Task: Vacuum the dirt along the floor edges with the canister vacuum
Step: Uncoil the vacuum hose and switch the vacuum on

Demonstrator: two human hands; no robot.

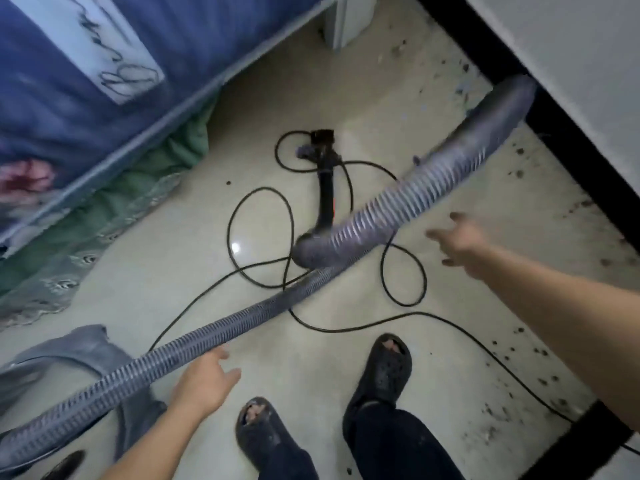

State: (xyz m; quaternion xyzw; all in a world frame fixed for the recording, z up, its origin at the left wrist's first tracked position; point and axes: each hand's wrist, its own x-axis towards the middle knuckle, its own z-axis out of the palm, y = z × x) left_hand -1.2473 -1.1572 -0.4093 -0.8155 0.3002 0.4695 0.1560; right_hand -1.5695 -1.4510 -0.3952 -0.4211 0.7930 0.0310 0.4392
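Left hand (204,379) has straight fingers just beside the ribbed hose (363,223), gripping nothing. Right hand (460,244) is spread wide, apart from it. The hose runs from lower left toward the black baseboard (571,140). Dirt (540,355) lies along that edge.

This is a bedroom in a home: a bed (348,22) with a blue flowered quilt (79,98) and a green lace-edged sheet (114,209) hanging down its side stands beyond the left hand (202,382), further to the left. A pale glossy tiled floor (166,292) lies under both hands. Just past the right hand (464,244), a black skirting board (571,161) meets a white wall (571,46), with dirt specks (540,351) strewn along that edge.
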